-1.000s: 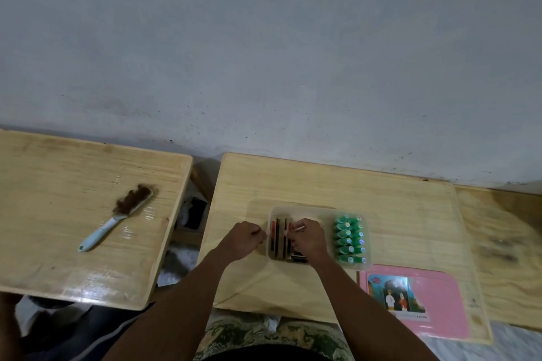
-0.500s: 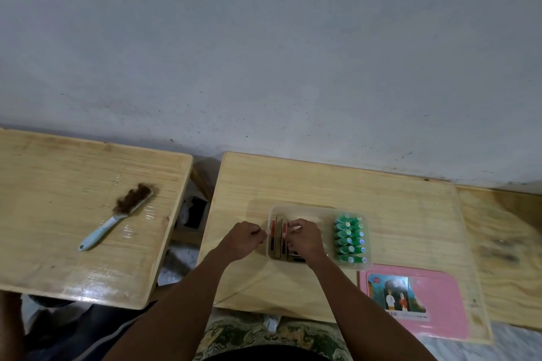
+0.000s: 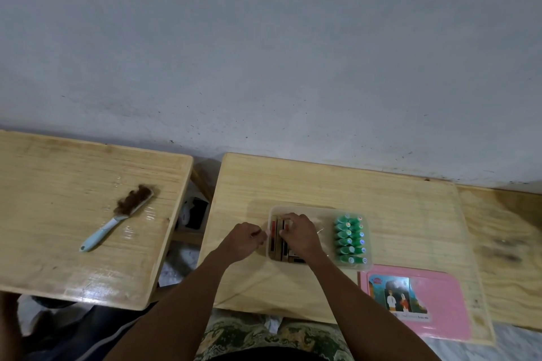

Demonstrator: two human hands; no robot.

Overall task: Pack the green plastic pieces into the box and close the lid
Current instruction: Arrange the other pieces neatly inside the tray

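Observation:
A clear plastic box [image 3: 368,265] sits on the middle wooden table. Several green plastic pieces [image 3: 349,239] stand in two tight rows in its right half. Flat brown and red pieces [image 3: 275,240] fill its left half. My right hand [image 3: 299,236] is inside the box, fingers curled down onto the brown pieces; whether it grips one I cannot tell. My left hand [image 3: 245,240] rests at the box's left edge, fingers pinching the rim. The pink lid [image 3: 440,309] with a picture sticker lies flat on the table, to the right and nearer me than the box.
A pale blue brush [image 3: 117,220] with brown bristles lies on the left wooden table [image 3: 58,173]. A gap with dark items separates the two tables. A third wooden surface [image 3: 504,243] adjoins on the right. A grey wall stands behind.
My right hand has dropped lower into the box's left half, over the brown pieces; the thin pale thing seen at its fingers earlier is out of sight. My left hand stayed put.

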